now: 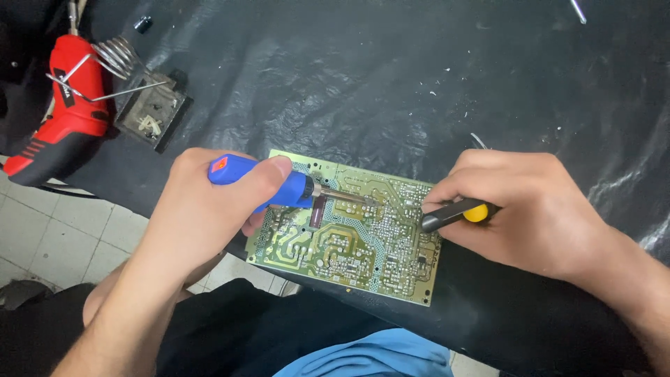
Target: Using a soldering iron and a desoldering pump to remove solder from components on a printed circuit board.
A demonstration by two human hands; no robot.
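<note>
**Inspector:** Nearest the wearer, at six o'clock, what lies under the hands?

**Assistant:** A green circuit board (349,241), solder side up, lies flat at the near edge of the black-covered bench (419,84), partly overhanging it.

**Inspector:** Hands?

**Assistant:** The left hand (202,209), at nine o'clock of the board, is wrapped around a blue-handled soldering iron (269,183); its metal tip touches the board's upper middle. The right hand (523,206), at three o'clock, is closed on a black-and-yellow tool (457,213) whose end meets the board's right edge. What the tool is, I cannot tell.

**Inspector:** Progress?

**Assistant:** In my judgement, work on one joint is under way. No component appears lifted off; the remaining joints look untouched.

**Inspector:** Farther out?

**Assistant:** At ten o'clock, a coiled iron stand (143,98) and a red power tool (66,112), both unused.
</note>
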